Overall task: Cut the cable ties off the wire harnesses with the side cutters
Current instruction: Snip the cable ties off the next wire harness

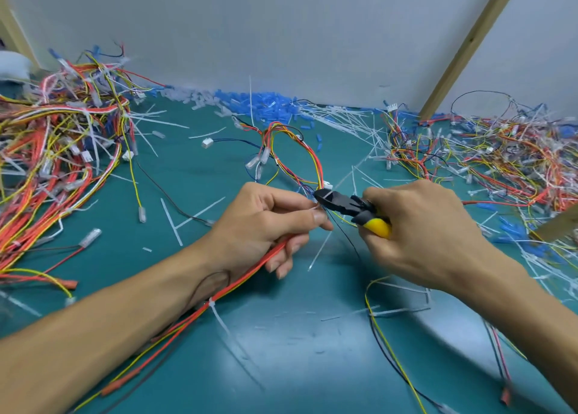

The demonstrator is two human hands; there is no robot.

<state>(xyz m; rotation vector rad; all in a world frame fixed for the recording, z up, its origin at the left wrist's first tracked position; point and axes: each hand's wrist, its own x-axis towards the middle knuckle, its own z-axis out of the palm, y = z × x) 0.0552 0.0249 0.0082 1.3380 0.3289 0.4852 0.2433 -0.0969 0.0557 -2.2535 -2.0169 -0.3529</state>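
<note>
now the red, orange and yellow wire harness [247,273] is held just above the teal counter [187,179], near its middle. it looks light and limp, thin wires that would sag unless pinched close to the cut. the left hand [262,222] does that, fingers [291,199] curled and pinching the bundle. the harness's long axis runs from near left, under the forearm, up to that hand, then loops away far. the right hand [416,229] wraps the yellow handles of the black side cutters [344,205], which lie left to right, nose pointing left at a thin white nylon cable tie [327,195], probably stiff and springy. a second white tie [212,304] sits nearer on the bundle.
</note>
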